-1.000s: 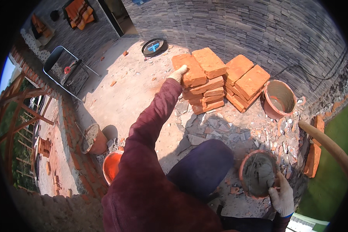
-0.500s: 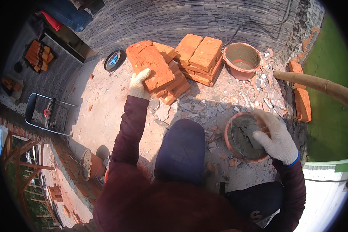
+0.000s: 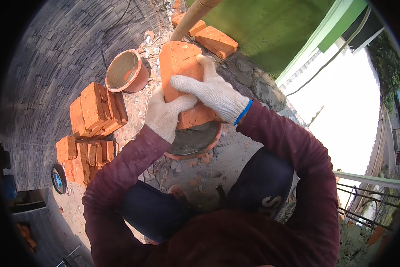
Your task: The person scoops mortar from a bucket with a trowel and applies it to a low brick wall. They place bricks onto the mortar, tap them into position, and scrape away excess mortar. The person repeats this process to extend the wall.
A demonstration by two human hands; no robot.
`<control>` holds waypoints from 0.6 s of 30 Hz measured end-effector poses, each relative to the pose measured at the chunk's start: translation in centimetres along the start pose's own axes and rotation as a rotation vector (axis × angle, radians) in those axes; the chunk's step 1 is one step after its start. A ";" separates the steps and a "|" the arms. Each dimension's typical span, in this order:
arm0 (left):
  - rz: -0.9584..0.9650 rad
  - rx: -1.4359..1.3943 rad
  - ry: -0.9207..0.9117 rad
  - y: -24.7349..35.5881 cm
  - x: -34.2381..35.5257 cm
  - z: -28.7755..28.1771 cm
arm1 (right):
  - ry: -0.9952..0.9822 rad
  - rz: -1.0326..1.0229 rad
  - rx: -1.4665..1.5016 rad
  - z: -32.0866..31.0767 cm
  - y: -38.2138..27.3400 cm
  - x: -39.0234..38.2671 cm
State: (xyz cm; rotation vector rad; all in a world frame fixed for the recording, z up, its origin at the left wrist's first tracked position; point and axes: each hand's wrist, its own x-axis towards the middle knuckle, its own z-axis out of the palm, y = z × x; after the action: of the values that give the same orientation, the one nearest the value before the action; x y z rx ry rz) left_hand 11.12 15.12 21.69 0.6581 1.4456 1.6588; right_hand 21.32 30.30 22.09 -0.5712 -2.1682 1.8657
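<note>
An orange-red brick point(image 3: 178, 60) is held up between both my gloved hands. Around its left side and lower edge, my left hand point(image 3: 163, 115) is closed, thumb across the face. My right hand point(image 3: 218, 92) grips the right side, its thumb stretched over the front and fingers behind. The gloves are white knit, with a blue cuff at the right wrist. Just below the brick stands a round orange tub point(image 3: 195, 155) of wet grey mortar point(image 3: 194, 139), partly covered by brick and hands. The fingertips behind the brick are hidden.
Two brick stacks point(image 3: 95, 111) stand by the grey stone-patterned wall point(image 3: 40, 89) at left. Near them sits another orange tub point(image 3: 140, 78). A bamboo pole point(image 3: 193, 18) and laid bricks point(image 3: 215, 41) line the edge beside the green surface point(image 3: 262, 35). Rubble covers the ground.
The view has swung right. My left hand has carried the brick from the stack to above the mortar tub, and my right hand has left the mortar and taken hold of the brick.
</note>
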 end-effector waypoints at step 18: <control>0.018 0.973 -1.100 -3.3 -7.8 0.2 | 0.273 0.148 -0.966 -19.1 16.1 7.7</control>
State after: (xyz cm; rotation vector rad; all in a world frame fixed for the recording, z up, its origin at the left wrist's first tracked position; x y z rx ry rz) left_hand 16.17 8.66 19.55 1.7424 1.2510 0.2609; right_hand 24.65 52.58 8.87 -1.0824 -2.7586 0.5941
